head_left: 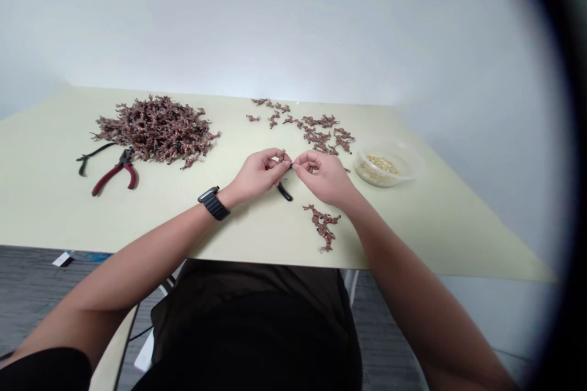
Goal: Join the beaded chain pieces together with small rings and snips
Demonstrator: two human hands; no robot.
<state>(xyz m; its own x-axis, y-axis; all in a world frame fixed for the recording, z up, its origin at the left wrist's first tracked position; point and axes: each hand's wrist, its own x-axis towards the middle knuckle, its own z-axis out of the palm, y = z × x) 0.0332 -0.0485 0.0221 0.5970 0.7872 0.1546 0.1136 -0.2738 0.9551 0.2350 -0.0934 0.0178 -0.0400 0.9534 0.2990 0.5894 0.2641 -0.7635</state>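
My left hand point(259, 174) and my right hand point(323, 177) meet over the middle of the pale table point(55, 195), fingers pinched together. The left hand pinches a small brown metal piece point(281, 154) at its fingertips. The right hand holds a small tool with a black handle point(284, 192) that pokes out below the hands, its tip at the piece. A dark watch point(213, 203) is on my left wrist. A short string of joined brown pieces point(323, 226) lies just in front of my right hand.
A big heap of brown pieces point(158, 128) lies at the back left, with red-handled pliers point(114, 174) and a black-handled tool point(94, 156) beside it. Scattered brown pieces point(321, 128) lie at the back right. A clear bowl of small gold bits point(383, 168) stands right.
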